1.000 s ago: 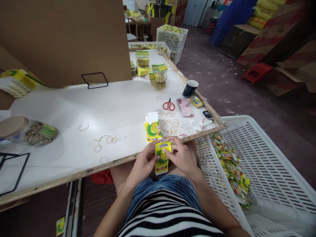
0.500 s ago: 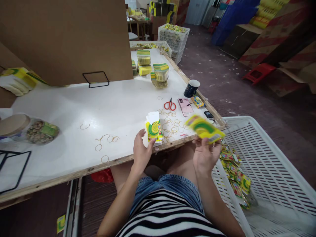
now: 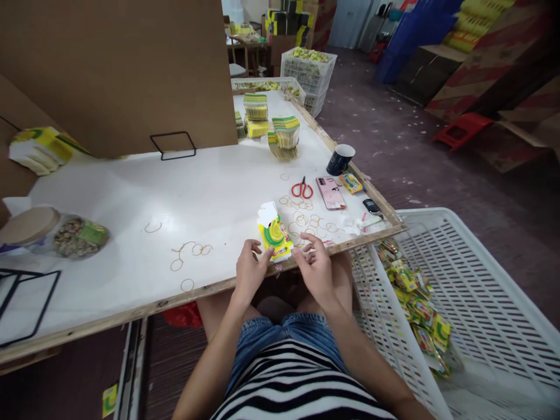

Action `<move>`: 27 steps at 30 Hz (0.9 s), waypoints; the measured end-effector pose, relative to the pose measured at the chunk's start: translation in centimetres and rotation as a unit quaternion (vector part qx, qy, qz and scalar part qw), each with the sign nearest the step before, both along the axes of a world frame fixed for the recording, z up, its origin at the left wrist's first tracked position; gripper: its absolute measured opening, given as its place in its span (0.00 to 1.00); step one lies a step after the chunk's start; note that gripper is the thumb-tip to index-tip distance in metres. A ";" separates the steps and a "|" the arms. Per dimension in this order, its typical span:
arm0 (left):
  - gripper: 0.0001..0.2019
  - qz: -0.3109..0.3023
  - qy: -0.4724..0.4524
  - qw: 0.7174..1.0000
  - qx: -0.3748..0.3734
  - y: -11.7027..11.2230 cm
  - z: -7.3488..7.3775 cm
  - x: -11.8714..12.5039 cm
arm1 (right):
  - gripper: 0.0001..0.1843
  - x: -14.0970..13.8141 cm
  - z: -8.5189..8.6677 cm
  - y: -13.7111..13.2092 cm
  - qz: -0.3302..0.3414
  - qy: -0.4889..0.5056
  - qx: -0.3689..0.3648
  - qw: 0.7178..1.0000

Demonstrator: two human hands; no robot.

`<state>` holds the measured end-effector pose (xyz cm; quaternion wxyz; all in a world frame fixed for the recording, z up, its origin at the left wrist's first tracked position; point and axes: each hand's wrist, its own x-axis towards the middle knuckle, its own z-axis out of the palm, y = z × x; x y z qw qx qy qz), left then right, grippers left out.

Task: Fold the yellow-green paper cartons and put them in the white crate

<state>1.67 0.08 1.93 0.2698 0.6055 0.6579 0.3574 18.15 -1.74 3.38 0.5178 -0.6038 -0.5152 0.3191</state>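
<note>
A small pile of flat yellow-and-green printed cartons (image 3: 275, 233) with white flaps lies near the table's front edge. My left hand (image 3: 252, 265) is beside its left edge, thumb reaching to the near left corner, fingers apart. On the other side, my right hand (image 3: 314, 263) hovers near the pile's lower right corner. Its fingers are loosely curved and apart, with nothing visible in them. Loose rubber bands (image 3: 314, 221) lie scattered just beyond my right hand. Red-handled scissors (image 3: 302, 189) and a pink phone (image 3: 331, 193) rest farther back.
To the right stands a white slatted basket (image 3: 476, 280) holding yellow-green packets (image 3: 422, 309). A dark mug (image 3: 340, 160) stands by the right edge. Banded stacks (image 3: 285, 135) sit farther back. At left are a clear jar (image 3: 79, 236) and a tall cardboard panel (image 3: 118, 76).
My right hand has moved left from the basket side to the pile and no longer holds the yellow-green packet. The pile has turned slightly. My left hand has stayed beside it.
</note>
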 end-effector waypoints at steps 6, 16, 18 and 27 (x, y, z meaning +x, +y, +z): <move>0.22 -0.129 0.047 0.988 0.075 -0.1 -1.5 0.2 | 0.20 -0.6 -3.3 1.9 0.063 -0.145 -0.005 0.987; 0.33 -0.141 0.111 0.982 0.052 -1.3 -1.6 1.2 | 0.10 -0.5 -3.9 1.5 0.026 -0.118 -0.017 0.993; 0.33 -0.148 0.119 0.981 0.046 -1.2 -1.2 1.1 | 0.10 -0.5 -3.9 1.6 0.021 -0.089 -0.023 0.996; 0.15 -0.178 0.019 0.971 0.158 -1.8 -0.3 0.8 | 0.19 -0.8 -1.3 1.1 0.018 0.069 -0.054 0.996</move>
